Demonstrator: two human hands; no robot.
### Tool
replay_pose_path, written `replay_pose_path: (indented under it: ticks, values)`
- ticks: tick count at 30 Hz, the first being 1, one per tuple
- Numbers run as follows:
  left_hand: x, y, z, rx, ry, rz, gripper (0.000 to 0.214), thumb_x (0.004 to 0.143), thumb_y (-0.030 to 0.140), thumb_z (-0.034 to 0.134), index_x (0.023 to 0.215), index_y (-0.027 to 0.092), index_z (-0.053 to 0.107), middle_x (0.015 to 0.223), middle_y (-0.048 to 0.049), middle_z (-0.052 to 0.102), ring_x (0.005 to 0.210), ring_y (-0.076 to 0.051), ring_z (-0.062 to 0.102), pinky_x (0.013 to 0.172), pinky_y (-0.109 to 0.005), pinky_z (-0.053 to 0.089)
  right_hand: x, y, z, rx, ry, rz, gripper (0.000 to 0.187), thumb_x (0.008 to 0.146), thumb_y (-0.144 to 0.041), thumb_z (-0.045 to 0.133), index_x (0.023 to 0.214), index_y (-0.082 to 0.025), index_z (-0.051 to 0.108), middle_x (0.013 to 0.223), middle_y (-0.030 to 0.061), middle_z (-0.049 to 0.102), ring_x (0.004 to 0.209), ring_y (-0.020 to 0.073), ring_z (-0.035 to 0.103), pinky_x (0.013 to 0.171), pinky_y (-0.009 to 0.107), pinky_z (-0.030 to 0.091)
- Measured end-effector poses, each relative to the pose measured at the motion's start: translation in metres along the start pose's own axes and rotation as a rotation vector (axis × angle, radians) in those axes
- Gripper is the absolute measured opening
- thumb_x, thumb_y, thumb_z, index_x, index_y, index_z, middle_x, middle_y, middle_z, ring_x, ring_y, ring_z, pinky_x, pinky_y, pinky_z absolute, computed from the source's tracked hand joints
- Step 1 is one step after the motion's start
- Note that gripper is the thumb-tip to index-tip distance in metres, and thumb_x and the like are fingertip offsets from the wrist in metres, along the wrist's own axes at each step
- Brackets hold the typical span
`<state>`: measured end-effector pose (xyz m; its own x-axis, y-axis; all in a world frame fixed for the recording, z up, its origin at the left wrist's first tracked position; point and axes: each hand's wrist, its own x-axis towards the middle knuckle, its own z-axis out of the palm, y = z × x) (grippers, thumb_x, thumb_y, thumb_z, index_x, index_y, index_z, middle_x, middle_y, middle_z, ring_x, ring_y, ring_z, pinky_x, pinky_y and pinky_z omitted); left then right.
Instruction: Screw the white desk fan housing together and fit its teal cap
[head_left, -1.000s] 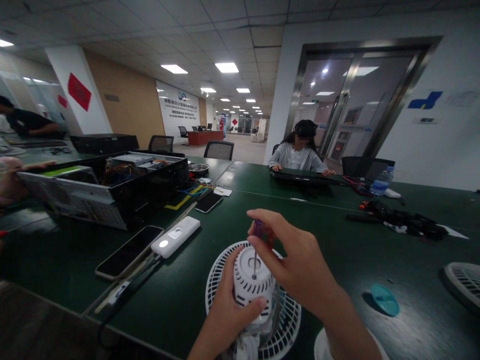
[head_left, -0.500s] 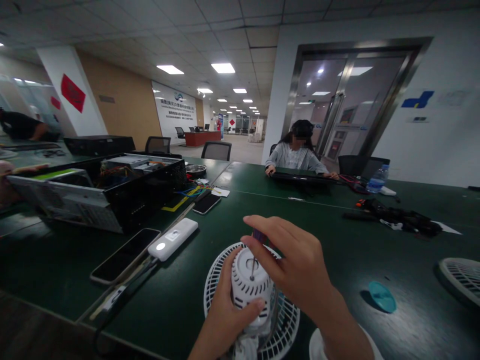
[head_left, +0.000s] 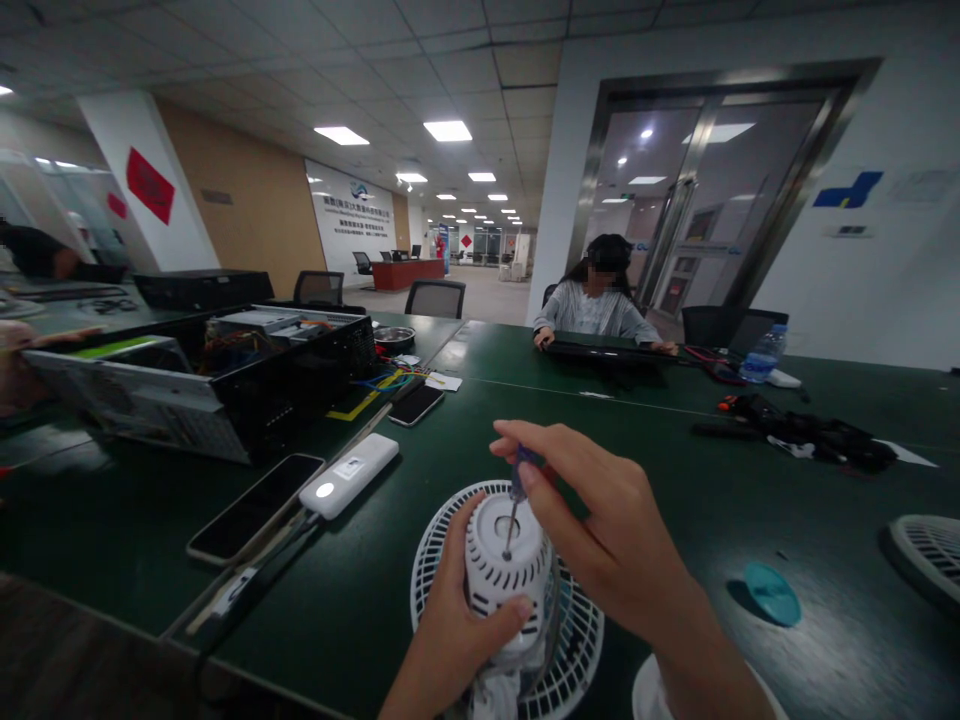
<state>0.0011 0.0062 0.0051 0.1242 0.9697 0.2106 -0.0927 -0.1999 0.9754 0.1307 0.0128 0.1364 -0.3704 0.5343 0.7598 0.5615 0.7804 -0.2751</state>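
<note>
A white fan motor housing (head_left: 504, 590) with slotted vents stands on a round white fan grille (head_left: 577, 640). My left hand (head_left: 457, 620) is wrapped round the housing, with the thumb across its near side. My right hand (head_left: 600, 510) pinches the purple handle of a small screwdriver (head_left: 514, 505) between thumb and fingers. The shaft slants down, and its tip meets a hole in the top of the housing. Whether a screw sits in that hole I cannot make out. A white round part (head_left: 652, 690) lies partly hidden under my right forearm.
Left of the hands are a white power bank (head_left: 352, 475) with a cable, two phones and an opened computer case (head_left: 292, 385). To the right lie a teal disc (head_left: 772, 592) and another white grille (head_left: 934, 560). Across the green table sits a person (head_left: 592, 300).
My right index finger and thumb have shifted on the handle, and more of the purple shows. The screwdriver tip stays at the same hole. The whole view has shifted slightly.
</note>
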Motion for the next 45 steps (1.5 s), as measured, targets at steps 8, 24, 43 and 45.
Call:
replay_pose_path:
  ticks: [8,24,43,45]
  values:
    - [-0.001,0.0,0.001,0.018,0.026,-0.023,0.081,0.062,0.03,0.07,0.133,0.019,0.032,0.14,-0.011,0.041,0.13,-0.031,0.037,0.108,-0.042,0.03,0.001,0.003,0.002,-0.108,0.037,-0.039,0.023,0.087,-0.019,0.048,0.107,-0.014,0.059,0.085,0.0066,0.066,0.074,0.0162,0.059,0.061,0.028,0.048]
    - [0.0,-0.002,0.0,-0.004,0.01,-0.006,0.081,0.063,0.031,0.071,0.133,0.021,0.033,0.137,-0.01,0.045,0.129,-0.031,0.037,0.107,-0.044,0.032,-0.002,0.004,-0.009,0.033,-0.14,0.093,0.034,0.085,-0.016,0.047,0.118,-0.022,0.054,0.09,0.0022,0.068,0.075,0.013,0.062,0.065,0.025,0.049]
    - [0.0,0.001,0.0,-0.026,0.022,-0.011,0.082,0.062,0.03,0.072,0.133,0.02,0.033,0.139,-0.0103,0.042,0.131,-0.032,0.036,0.109,-0.045,0.029,0.0,0.002,-0.002,-0.021,-0.067,0.068,0.024,0.086,-0.022,0.048,0.108,-0.018,0.058,0.089,0.004,0.07,0.069,0.0125,0.063,0.061,0.023,0.049]
    - [-0.001,0.001,0.001,-0.032,0.023,-0.001,0.08,0.062,0.028,0.071,0.132,0.021,0.034,0.139,-0.0097,0.043,0.13,-0.031,0.037,0.108,-0.044,0.031,-0.001,0.001,-0.005,0.048,-0.116,0.085,0.036,0.085,-0.015,0.045,0.121,-0.019,0.052,0.094,0.0032,0.069,0.069,0.0113,0.063,0.06,0.022,0.049]
